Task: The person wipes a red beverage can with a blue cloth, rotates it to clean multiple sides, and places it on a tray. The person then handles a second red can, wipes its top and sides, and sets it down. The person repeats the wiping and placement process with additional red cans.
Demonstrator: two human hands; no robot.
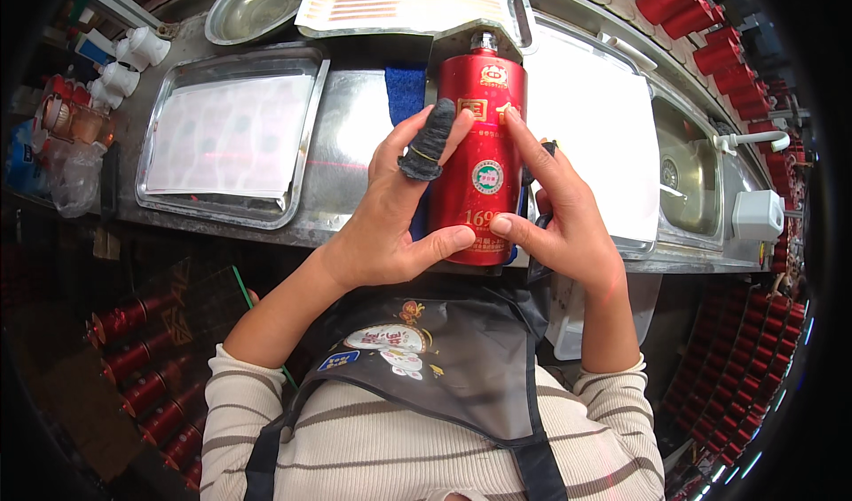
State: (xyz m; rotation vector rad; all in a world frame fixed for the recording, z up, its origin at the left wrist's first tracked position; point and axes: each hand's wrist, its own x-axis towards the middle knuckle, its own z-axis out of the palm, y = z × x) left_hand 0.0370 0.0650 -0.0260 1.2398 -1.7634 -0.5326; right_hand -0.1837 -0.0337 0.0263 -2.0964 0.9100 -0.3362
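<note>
A glossy red bottle (pixel 454 181) with a short neck, gold markings and a round green-and-white emblem lies lengthwise on the counter, its neck away from me. My left hand (pixel 386 208) holds its left side; the thumb presses near the base, and a finger wrapped in a black cover rests higher up. My right hand (pixel 572 213) grips the right side, thumb near the base and index finger on the upper gold marking. Some right fingers are hidden beside the bottle; black wrapping shows there too. A blue cloth (pixel 405 93) lies partly beneath the bottle.
At left sits a metal tray (pixel 149 159) with printed sheets, below a round metal basin (pixel 253 8). Another tray with striped sheets (pixel 404 0) lies beyond the bottle. White sheets (pixel 595 119) and a sink (pixel 688 168) with a white faucet (pixel 754 141) stand right. Red bottles (pixel 741 359) fill racks around.
</note>
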